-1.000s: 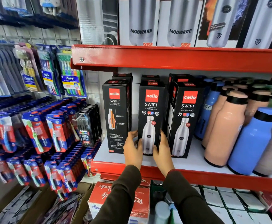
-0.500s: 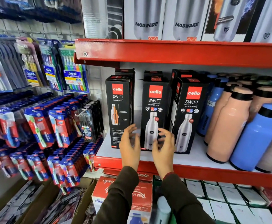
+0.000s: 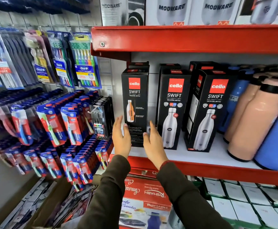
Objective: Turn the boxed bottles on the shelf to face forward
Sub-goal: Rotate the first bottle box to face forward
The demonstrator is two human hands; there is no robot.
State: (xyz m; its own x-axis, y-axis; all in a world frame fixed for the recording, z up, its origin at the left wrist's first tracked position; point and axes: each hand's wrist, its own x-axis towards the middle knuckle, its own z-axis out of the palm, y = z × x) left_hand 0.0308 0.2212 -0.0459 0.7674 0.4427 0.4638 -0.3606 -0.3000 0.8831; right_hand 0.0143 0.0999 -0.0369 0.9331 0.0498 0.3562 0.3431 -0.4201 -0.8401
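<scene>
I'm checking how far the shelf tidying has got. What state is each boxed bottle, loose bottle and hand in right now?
Left box: upright, side panel with the orange bottle drawing faces out, not the front.
Middle box: upright, front faces forward.
Right box: upright, front shows, angled slightly.
Peach bottle: standing, black cap on.
Blue bottle: standing, top out of view.
Left hand: open, beside the left box.
Right hand: open, on its other side.

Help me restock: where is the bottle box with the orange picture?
The box with the orange picture stands leftmost on the lower red shelf, between both open hands, left of the middle box.
</scene>
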